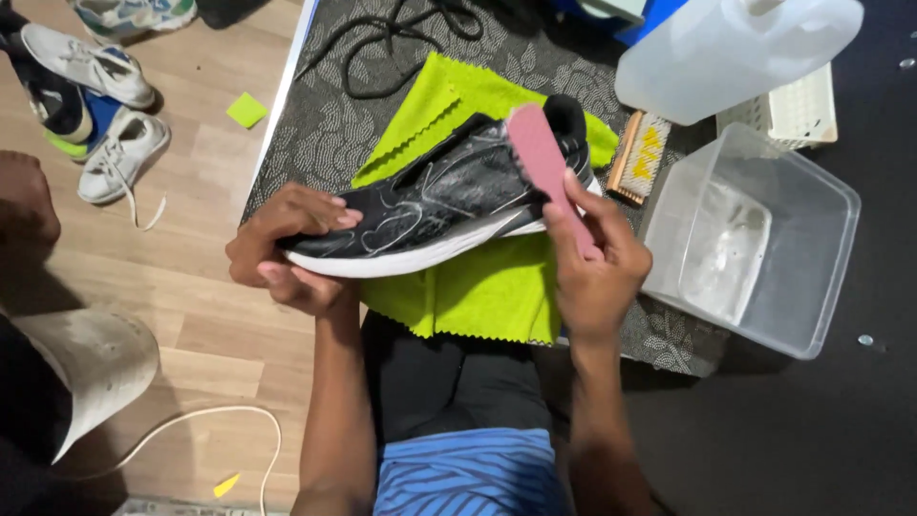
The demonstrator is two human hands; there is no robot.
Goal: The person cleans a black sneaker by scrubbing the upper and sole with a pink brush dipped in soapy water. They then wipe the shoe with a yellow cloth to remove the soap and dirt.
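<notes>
Your left hand [287, 250] is clamped on the toe end of a black running shoe [444, 196], thumb on the upper and fingers curled under its white sole; your right hand [597, 268] pinches a flat pink oblong block [544, 162], laid against the shoe's upper near the collar. The shoe is held on its side above a lime-green cloth [482, 291] with zigzag-cut edges, spread on a grey patterned mat [320, 129]. To the right stands a clear plastic tub [764, 239], rectangular with rounded corners; behind it, a translucent white jug [726, 53] and a white slotted basket [798, 110]. A wooden brush [638, 158] with yellow bristles lies between cloth and tub. White sneakers [100, 105] rest on the wooden floor [205, 220], left.
</notes>
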